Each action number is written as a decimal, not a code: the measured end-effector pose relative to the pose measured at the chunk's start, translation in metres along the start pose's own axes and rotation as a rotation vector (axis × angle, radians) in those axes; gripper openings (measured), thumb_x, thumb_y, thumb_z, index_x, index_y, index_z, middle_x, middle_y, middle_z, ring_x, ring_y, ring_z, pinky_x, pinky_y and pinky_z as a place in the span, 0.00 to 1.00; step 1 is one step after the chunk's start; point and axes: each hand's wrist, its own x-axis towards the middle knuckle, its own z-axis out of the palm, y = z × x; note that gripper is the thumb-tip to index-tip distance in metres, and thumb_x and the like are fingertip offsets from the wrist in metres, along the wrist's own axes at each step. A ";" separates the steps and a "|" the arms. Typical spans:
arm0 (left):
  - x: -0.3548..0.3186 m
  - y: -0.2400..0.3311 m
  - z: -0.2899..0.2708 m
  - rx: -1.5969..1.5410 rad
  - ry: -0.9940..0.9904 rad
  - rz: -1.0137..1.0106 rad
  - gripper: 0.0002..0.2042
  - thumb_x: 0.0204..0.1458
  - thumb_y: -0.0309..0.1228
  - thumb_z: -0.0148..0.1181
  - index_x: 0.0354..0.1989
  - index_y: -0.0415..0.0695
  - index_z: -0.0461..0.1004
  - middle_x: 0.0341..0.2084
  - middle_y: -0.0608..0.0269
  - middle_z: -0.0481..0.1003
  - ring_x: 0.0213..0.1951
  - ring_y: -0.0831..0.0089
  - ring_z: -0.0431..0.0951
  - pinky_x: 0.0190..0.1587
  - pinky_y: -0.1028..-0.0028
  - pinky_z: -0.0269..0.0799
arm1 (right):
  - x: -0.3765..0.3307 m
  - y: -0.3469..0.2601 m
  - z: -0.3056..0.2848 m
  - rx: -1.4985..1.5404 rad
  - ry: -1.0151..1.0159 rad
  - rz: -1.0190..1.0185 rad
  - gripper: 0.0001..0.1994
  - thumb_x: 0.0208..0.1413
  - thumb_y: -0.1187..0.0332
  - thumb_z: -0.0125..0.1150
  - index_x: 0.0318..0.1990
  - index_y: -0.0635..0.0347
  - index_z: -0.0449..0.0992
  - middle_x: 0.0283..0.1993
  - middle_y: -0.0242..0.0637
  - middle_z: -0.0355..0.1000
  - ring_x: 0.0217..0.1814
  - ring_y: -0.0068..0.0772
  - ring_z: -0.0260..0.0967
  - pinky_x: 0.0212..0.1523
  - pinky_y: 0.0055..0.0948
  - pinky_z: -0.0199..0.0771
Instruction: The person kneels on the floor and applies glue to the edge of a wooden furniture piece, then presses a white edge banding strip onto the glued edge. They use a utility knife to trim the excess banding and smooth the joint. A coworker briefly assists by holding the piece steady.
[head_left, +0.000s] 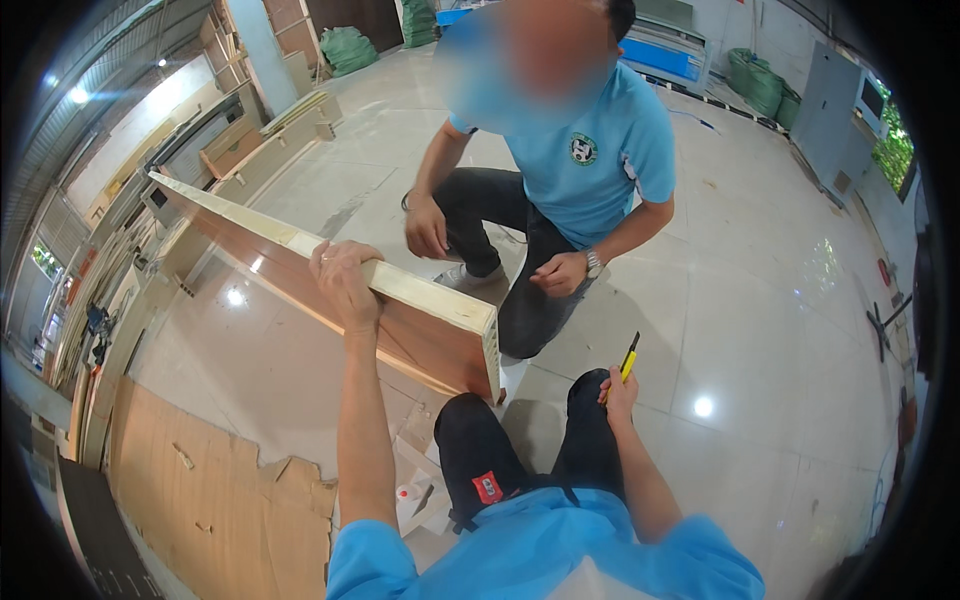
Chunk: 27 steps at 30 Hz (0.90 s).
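Observation:
A long brown wooden door panel (pixel 440 345) with a pale edge stands on its side across the floor, its near end close to my knees. My left hand (pixel 347 285) is closed over the top edge, fingers on the far side of it and thumb side partly hidden. In my right hand (pixel 621 393), beside my right knee, is a yellow utility knife (pixel 628 362) with its dark blade pointing up and away from the panel.
A co-worker (pixel 580 170) in a light blue shirt kneels just beyond the panel, both hands free of it. Torn cardboard (pixel 215 480) lies at the left. Stacked boards (pixel 110 330) line the left side. Green sacks (pixel 765 85) and a grey cabinet (pixel 830 125) stand at the far right.

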 end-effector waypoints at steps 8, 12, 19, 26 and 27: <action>-0.001 0.000 -0.001 -0.004 -0.009 0.004 0.28 0.71 0.38 0.30 0.24 0.45 0.77 0.26 0.61 0.78 0.40 0.60 0.78 0.68 0.55 0.56 | -0.003 -0.004 0.000 0.024 -0.005 -0.031 0.14 0.71 0.57 0.59 0.41 0.60 0.72 0.21 0.33 0.70 0.14 0.23 0.65 0.15 0.25 0.68; -0.001 -0.003 -0.001 0.008 -0.013 0.008 0.29 0.72 0.38 0.28 0.24 0.45 0.77 0.26 0.60 0.79 0.41 0.60 0.78 0.68 0.54 0.56 | -0.002 -0.004 0.001 0.026 0.003 -0.015 0.15 0.71 0.56 0.59 0.43 0.61 0.72 0.21 0.32 0.70 0.14 0.23 0.65 0.15 0.25 0.68; -0.002 -0.005 -0.001 0.002 0.018 -0.035 0.28 0.72 0.39 0.30 0.27 0.46 0.77 0.28 0.61 0.80 0.42 0.61 0.79 0.68 0.54 0.57 | -0.002 -0.005 0.000 0.083 0.062 -0.021 0.14 0.71 0.58 0.59 0.44 0.61 0.72 0.21 0.32 0.70 0.14 0.24 0.65 0.14 0.25 0.67; -0.001 -0.003 -0.004 0.068 -0.025 0.034 0.23 0.69 0.36 0.36 0.26 0.47 0.76 0.28 0.63 0.80 0.43 0.61 0.79 0.67 0.55 0.58 | -0.001 -0.005 -0.003 0.092 0.054 -0.048 0.13 0.71 0.58 0.59 0.42 0.59 0.72 0.21 0.32 0.70 0.15 0.23 0.65 0.14 0.25 0.68; 0.000 -0.003 -0.004 0.038 -0.018 0.047 0.25 0.70 0.37 0.34 0.25 0.47 0.77 0.27 0.63 0.80 0.43 0.61 0.79 0.67 0.56 0.58 | -0.001 -0.004 -0.003 0.091 0.056 -0.038 0.13 0.71 0.58 0.60 0.42 0.59 0.72 0.21 0.32 0.70 0.15 0.23 0.66 0.14 0.25 0.68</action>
